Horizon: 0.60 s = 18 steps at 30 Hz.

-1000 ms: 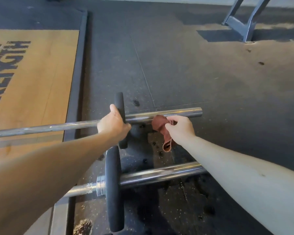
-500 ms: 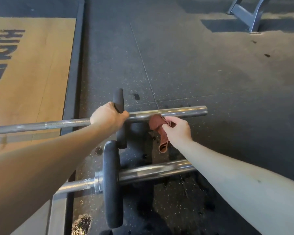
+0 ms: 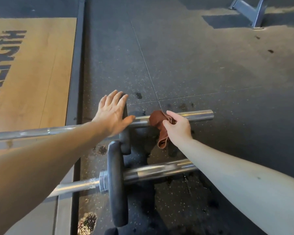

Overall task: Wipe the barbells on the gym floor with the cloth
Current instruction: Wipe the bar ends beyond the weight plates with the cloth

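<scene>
My left hand [image 3: 111, 114] is open at the plate [image 3: 125, 143], my right hand [image 3: 178, 128] pinches the cloth [image 3: 157, 120]; I should wrap the bar [image 3: 197, 114] fully.

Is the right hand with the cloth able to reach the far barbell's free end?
Probably yes: the right hand holds the cloth on the far barbell, and nothing lies across the bare stretch to its end.

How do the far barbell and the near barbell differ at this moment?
The far barbell has the brown cloth on its sleeve, pinched by the right hand; the near barbell carries no cloth. The left hand lies open over the far barbell's plate; the near barbell's plate is untouched. The far barbell's sleeve end shows; the near barbell's is hidden behind the right forearm. Both lie on the rubber floor, each with one black plate.
</scene>
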{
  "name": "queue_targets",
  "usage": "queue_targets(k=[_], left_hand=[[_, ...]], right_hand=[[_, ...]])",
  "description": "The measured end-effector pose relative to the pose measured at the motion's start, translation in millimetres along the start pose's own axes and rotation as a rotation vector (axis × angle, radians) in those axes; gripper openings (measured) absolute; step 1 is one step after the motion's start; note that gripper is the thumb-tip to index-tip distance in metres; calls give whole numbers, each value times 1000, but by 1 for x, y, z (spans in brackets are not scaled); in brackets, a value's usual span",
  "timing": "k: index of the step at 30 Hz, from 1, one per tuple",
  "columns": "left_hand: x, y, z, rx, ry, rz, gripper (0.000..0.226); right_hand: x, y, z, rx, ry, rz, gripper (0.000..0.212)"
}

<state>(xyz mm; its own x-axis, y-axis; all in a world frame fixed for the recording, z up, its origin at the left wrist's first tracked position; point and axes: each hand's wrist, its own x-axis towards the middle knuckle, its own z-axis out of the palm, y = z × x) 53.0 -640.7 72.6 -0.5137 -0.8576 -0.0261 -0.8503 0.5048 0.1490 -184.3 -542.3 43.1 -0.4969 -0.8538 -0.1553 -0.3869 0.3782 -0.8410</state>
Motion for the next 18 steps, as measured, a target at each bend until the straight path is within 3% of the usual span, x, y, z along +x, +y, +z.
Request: queue_targets(k=[4,6,10,13,18], left_hand=[[-31,12,-6,-31,-12,35,95],[-53,19,-2,-44,-9,80,91],[-60,22,-9,-126,45,84,67],[-50,26,-8,-145,133,50,46],[-45,26,2,-204,112,13,49]], right_hand=[[12,-14,7,15,3,-60,41],[22,-17,13,-97,-15,-140,36],[32,7,13,-615,69,-255,37],[27,21,14,-664,119,-303,35],[11,25,14,-761,-39,-517,40]])
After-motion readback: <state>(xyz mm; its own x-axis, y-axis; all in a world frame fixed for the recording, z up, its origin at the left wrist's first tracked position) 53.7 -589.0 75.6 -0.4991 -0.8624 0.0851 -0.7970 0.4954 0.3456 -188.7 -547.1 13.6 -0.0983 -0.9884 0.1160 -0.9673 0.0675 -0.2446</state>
